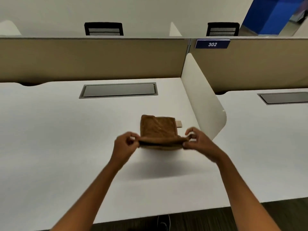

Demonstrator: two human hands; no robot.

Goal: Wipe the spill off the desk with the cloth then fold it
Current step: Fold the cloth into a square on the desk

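A brown cloth [158, 129] lies on the white desk [66, 139], its far part flat and its near edge lifted off the surface and doubled over. My left hand [125, 145] pinches the near left corner of the cloth. My right hand [198, 141] pinches the near right corner. A small tan tag [178, 123] sticks out at the cloth's far right side. I see no spill on the desk.
A curved white divider [205, 100] stands just right of the cloth. A grey cable hatch [118, 90] is set into the desk behind it. A tan partition [91, 59] closes the back. The desk's front edge runs below my forearms, with a shoe [164, 222] on the dark floor.
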